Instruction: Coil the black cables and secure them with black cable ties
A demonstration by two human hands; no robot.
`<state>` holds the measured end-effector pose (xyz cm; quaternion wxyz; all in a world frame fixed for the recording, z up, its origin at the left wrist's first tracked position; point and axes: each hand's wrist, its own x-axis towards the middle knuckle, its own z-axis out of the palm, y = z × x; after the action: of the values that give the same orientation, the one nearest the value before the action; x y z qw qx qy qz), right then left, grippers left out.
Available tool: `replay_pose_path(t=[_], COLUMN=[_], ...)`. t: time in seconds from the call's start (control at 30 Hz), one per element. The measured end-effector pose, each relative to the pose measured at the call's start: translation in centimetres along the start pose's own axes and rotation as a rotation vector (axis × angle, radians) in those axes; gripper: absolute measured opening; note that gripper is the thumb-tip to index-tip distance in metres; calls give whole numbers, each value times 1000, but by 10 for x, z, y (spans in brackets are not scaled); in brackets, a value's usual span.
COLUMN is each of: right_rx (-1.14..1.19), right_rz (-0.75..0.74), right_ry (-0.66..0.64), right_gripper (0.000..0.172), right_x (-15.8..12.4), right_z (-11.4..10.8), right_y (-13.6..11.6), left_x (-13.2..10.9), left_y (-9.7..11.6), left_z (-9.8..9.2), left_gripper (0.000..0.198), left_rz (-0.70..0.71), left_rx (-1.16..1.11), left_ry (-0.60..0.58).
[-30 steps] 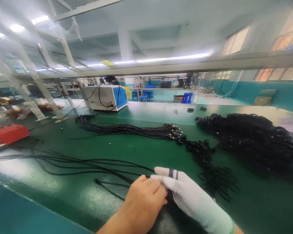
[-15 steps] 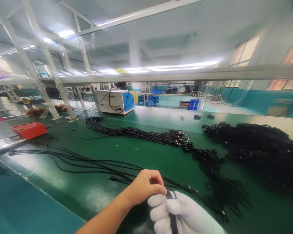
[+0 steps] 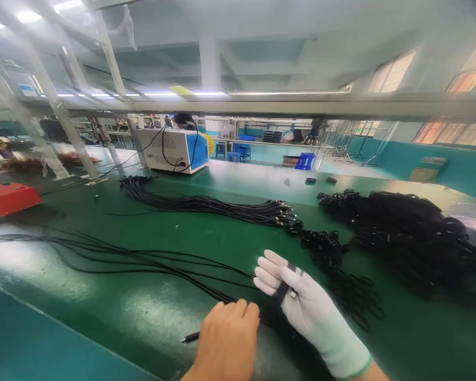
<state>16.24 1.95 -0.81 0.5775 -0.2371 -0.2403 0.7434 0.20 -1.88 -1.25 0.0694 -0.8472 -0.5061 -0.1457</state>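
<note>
Drawn away from the gloved right hand (image 3: 307, 304), the bare left hand (image 3: 229, 338) now grips a cable (image 3: 191, 337) near the worktop's (image 3: 214, 241) front edge; the right, half closed, holds a bundle (image 3: 281, 292); loose cables (image 3: 115, 251) run toward the left edge

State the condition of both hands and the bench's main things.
Left hand: bare, curled; hold unclear
Right hand: gloved, thumb over black cable
Long cables: strung out loosely
Cable bundle: stretched out lengthwise
Large black pile: heaped loosely
Machine: upright; power unclear
Red box: partly out of frame
</note>
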Motion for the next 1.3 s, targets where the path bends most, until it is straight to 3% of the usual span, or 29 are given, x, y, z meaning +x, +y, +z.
replay_pose_path(t=[0.17, 0.3, 0.5, 0.63, 0.7, 0.77, 0.87, 0.93, 1.1, 1.23, 1.3], right_rx=[-208, -186, -16, 1, 26, 44, 58, 60, -81, -237, -338], right_rz=[105, 266, 443, 486, 526, 554, 510, 478, 395, 385, 387], right_ry=[-98, -320, -450, -477, -491, -518, -526, -521, -532, -596, -632], right_gripper=[37, 22, 28, 32, 31, 31, 33, 35, 35, 31, 28], right_x=[-9, -16, -15, -17, -18, -20, -22, -22, -22, -21, -20], right_z=[5, 6, -1, -3, -3, -2, 0, 1, 4, 6, 7], right_y=[9, 18, 26, 24, 23, 21, 20, 19, 15, 9, 4], left_x=[18, 45, 64, 62, 64, 67, 68, 63, 39, 26, 22], left_y=[-12, -38, -52, -49, -48, -47, -46, -44, -36, -30, -26], left_z=[-27, -52, -48, -51, -57, -60, -54, -46, -29, -19, -15], left_gripper=[18, 18, 9, 12, 15, 13, 9, 10, 13, 17, 20], left_rz=[332, 561, 498, 503, 526, 461, 180, -3, -144, -195, -205], left_rx=[23, -73, -487, -526, -486, -553, -860, -1089, -1292, -1495, -1488], left_ry=[140, 17, -208, -148, -177, -312, -525, -590, -464, -532, -415])
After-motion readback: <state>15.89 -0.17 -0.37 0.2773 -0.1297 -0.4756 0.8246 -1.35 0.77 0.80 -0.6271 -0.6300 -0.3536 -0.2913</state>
